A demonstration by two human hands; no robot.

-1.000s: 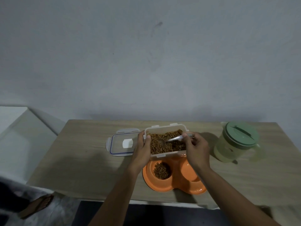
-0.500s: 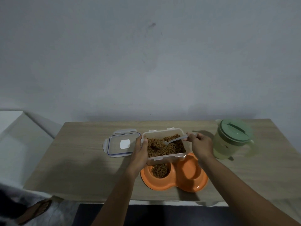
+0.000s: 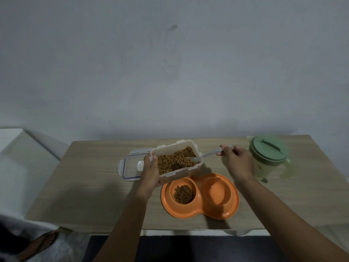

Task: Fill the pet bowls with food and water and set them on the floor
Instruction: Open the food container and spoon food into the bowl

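Holding the clear food container [image 3: 176, 161] in my left hand [image 3: 151, 172], fingers wrapped round its left end, lifted off the table and tilted, its right end higher and farther than its left. Its long axis runs left-near to right-far. Brown kibble [image 3: 175, 159] fills much of it. My right hand [image 3: 237, 161] is closed on the handle of a spoon [image 3: 200, 157]; the handle points right and slightly far, the bowl of the spoon lies in the kibble near the container's right wall.

Just near of the container, on the table: the orange double pet bowl [image 3: 200, 195], long axis left to right. Left well holds a small heap of kibble; right well looks bare, and whether it holds water I cannot tell.

Container's lid [image 3: 130, 168] lies flat just left of the container, partly hidden behind my left hand. A green-lidded pitcher [image 3: 269, 157] stands upright at the far right of the table, near my right hand but apart from it.

Surface: light wood-grain table [image 3: 94, 186], pushed against a plain grey wall [image 3: 170, 63]. A white surface [image 3: 11, 140] sits to the left. Dim light. A foot in a sandal [image 3: 40, 244] shows on the floor at near left.
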